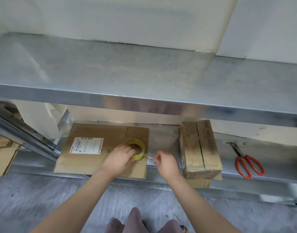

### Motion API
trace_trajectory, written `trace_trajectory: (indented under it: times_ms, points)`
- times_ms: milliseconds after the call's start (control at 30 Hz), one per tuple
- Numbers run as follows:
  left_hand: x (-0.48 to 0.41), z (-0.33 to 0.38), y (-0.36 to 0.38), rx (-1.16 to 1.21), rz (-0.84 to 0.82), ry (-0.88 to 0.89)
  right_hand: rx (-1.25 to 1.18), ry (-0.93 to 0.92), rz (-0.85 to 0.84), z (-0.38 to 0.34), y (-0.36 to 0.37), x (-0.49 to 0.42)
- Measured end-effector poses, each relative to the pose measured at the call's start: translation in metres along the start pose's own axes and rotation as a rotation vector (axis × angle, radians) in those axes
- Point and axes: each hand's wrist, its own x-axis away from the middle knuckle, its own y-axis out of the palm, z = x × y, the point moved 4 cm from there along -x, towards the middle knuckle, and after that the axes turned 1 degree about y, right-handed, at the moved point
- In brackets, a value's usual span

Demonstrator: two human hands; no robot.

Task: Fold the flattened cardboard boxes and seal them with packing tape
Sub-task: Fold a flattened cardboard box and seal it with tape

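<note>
Yellow tape roll (135, 149) sits on the flat box (73, 165), at its right end, by the lower shelf's (161, 137) front edge. Left hand (121, 157) grips the roll, fingers in the core. Right hand (164, 163) pinches the tape end (150, 159), and the strip runs left-right between my hands. Scissors (243, 156) lie well to the right, nearer the right hand. Count: one roll, one flat box, one cardboard bundle (200, 148), one pair of scissors.

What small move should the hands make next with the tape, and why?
Probably the right hand should draw the tape end a little further right while the left hand steadies the tape roll on the flattened cardboard. Only a short length is out, likely too short to seal a box, and the scissors lie untouched further right.
</note>
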Motion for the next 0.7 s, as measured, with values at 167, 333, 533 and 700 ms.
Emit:
trace_trajectory:
  times_ms: [167, 333, 533, 700]
  points:
    - [0.010, 0.006, -0.023, 0.075, 0.052, -0.063, -0.033, -0.063, 0.106, -0.014, -0.028, 0.025]
    - [0.023, 0.034, -0.047, -0.026, 0.001, 0.006, -0.202, 0.024, -0.022, -0.007, -0.052, 0.056]
    - [0.040, 0.077, -0.070, 0.086, -0.023, -0.051, -0.152, -0.126, 0.007, 0.004, -0.090, 0.098]
    - [0.051, 0.134, -0.083, 0.178, -0.055, -0.103, -0.154, -0.163, 0.120, 0.037, -0.119, 0.125]
